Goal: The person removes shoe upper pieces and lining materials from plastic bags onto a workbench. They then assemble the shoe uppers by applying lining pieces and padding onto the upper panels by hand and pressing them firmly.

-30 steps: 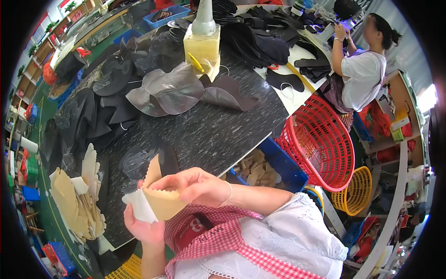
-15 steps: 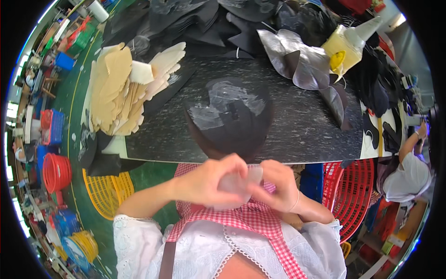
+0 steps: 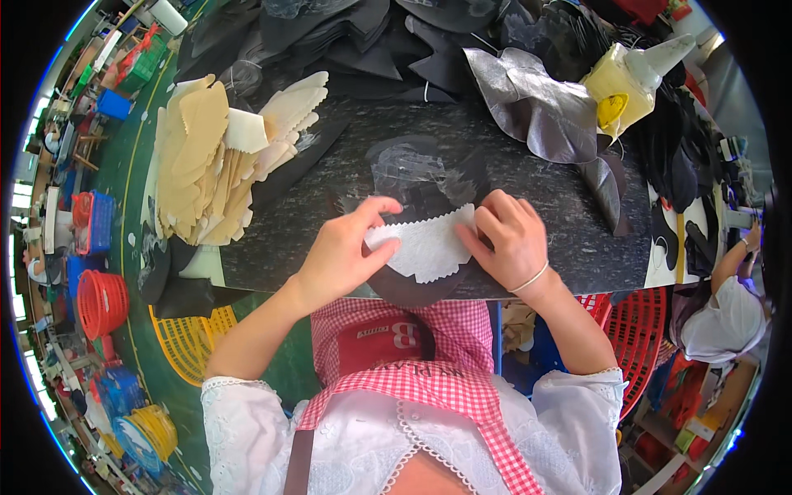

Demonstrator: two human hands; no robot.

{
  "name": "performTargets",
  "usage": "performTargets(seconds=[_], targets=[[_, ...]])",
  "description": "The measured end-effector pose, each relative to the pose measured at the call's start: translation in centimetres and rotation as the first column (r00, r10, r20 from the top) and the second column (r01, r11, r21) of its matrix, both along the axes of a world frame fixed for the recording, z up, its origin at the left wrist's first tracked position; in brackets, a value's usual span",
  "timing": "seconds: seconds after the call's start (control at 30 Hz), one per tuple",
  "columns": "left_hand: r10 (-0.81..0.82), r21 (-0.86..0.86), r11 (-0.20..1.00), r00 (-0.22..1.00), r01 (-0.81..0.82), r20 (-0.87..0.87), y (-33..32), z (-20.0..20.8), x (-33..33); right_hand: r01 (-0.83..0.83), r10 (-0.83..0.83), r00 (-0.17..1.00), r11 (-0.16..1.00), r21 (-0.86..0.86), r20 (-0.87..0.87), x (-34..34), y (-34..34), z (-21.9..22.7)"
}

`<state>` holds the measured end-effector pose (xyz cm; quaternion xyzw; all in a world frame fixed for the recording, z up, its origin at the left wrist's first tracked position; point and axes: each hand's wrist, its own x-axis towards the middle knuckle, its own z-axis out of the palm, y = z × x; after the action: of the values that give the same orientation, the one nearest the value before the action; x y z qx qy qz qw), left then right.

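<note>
Between my hands is a white fabric-like piece (image 3: 427, 245) with zigzag-cut edges, held over the near part of a rounded black piece (image 3: 412, 290). My left hand (image 3: 340, 254) grips its left end, thumb on top and index finger raised beyond the edge. My right hand (image 3: 513, 241) has the right end between thumb and bent fingers. Whitish, shiny smears (image 3: 404, 169) cover the far part of the black piece. Whether the white piece touches the black one all along cannot be made out.
Beige and white zigzag-edged pieces (image 3: 194, 165) are piled at left. Stacked black pieces (image 3: 330, 41) line the back. A yellowish nozzle bottle (image 3: 619, 82) leans beside a silvery-grey sheet (image 3: 536, 99). Red (image 3: 639, 342) and yellow baskets (image 3: 194, 338) stand below the table edge; another person (image 3: 722, 318) is far right.
Both hands have moved forward from above my apron to over the black piece. The white piece, bent between my hands before, is now spread out flatter.
</note>
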<state>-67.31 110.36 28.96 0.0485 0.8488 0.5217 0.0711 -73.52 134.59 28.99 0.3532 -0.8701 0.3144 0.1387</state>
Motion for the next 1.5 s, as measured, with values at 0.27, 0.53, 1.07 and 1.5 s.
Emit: performTargets(seconds=[0.27,0.53,1.07,1.5], targets=[[-0.502,-0.658,0.736,0.781,0.16,-0.372,1.7,1.9,0.4,-0.153,0.16,0.986,0.977,0.148,-0.036,4.9,-1.0,0.5],[-0.692,-0.623,0.62,0.707,0.477,-0.147,1.0,2.0,1.7,0.401,-0.304,0.862,0.899,0.179,-0.405,-6.1,6.4,1.5],[0.163,0.512,0.857,0.908,0.065,-0.386,7.8,5.8,-7.9,0.137,0.385,0.819,0.588,-0.797,0.425,-1.5,0.6,5.0],[-0.113,0.116,0.97,0.825,0.211,-0.554,7.5,5.7,-2.4,-0.008,0.008,1.0,0.9,-0.436,-0.001,1.1,-0.5,4.9]])
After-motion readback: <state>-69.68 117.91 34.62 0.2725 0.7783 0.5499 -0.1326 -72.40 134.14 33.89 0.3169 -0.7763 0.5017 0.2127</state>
